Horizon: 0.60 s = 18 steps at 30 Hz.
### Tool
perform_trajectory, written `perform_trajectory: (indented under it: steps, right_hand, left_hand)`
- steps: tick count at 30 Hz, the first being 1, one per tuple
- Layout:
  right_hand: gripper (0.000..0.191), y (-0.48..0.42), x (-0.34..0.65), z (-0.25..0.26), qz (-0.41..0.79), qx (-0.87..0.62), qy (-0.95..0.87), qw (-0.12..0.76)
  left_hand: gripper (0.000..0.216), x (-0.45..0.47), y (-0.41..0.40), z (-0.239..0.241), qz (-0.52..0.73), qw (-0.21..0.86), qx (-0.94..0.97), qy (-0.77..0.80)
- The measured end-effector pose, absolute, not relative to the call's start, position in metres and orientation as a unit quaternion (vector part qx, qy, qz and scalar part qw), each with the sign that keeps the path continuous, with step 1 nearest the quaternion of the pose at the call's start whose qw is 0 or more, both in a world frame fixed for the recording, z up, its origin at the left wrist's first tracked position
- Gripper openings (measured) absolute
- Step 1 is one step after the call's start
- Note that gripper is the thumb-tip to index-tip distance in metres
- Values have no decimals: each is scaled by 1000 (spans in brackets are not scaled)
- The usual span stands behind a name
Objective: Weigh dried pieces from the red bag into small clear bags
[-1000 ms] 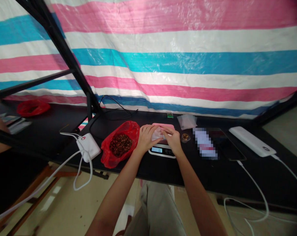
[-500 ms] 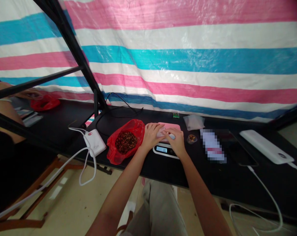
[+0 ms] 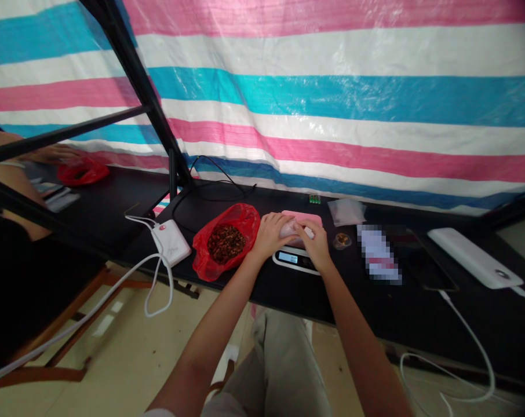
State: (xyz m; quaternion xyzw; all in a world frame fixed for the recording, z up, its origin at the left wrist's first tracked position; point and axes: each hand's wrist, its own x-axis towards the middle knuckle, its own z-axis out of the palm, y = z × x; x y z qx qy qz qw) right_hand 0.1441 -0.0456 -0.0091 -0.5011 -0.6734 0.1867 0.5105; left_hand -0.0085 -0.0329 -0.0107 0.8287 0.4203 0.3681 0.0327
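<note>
- Small clear plastic bag: held between both hands over the pink platform of the kitchen scale, on the black table.
- Left hand: fingers curled onto the bag's left side, gripping it.
- Right hand: fingers pinched on the bag's right edge, wrist lying across the scale's front.
- The scale's lit display shows between the two wrists; its digits are too small to read.
- Red plastic bag: open, with brown pieces inside, touching or just beside the left hand.
- Small round dish with brown bits sits just right of the right hand; more clear bags lie behind it.
- White power bank with cable lies left of the red bag.
</note>
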Motion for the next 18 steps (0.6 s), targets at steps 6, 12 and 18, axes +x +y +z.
perform_trajectory:
  steps: [6, 12, 18]
  right_hand:
    - [23, -47, 141, -8, 236, -489, -664, 515]
    - [22, -59, 151, 4, 148, -512, -660, 530]
    - [33, -95, 225, -11, -33, -652, -575, 493]
  left_hand:
    - [50, -10, -32, -12, 349, -3, 835, 426]
    - [49, -10, -33, -12, 376, 11, 820, 432]
    - [47, -5, -34, -12, 407, 46, 809, 421]
